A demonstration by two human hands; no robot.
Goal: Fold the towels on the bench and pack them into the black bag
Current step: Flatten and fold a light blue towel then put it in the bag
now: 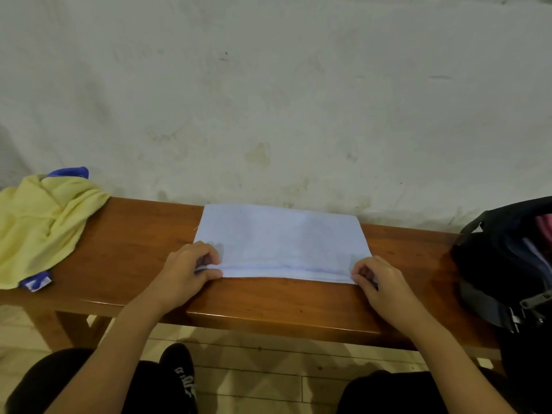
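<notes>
A pale blue towel (280, 240) lies flat as a folded rectangle in the middle of the brown wooden bench (128, 252). My left hand (185, 273) pinches its near left corner, fingers curled over the edge. My right hand (379, 282) pinches the near right corner the same way. A crumpled yellow towel (41, 225) with blue trim lies heaped at the bench's left end. The black bag (504, 264) stands open at the right end, with pink and pale cloth showing inside.
A stained pale wall (268, 100) rises right behind the bench. Light tiled floor (263, 375) shows below the bench's front edge, with my dark-clothed knees and a black shoe (179, 369) close to it.
</notes>
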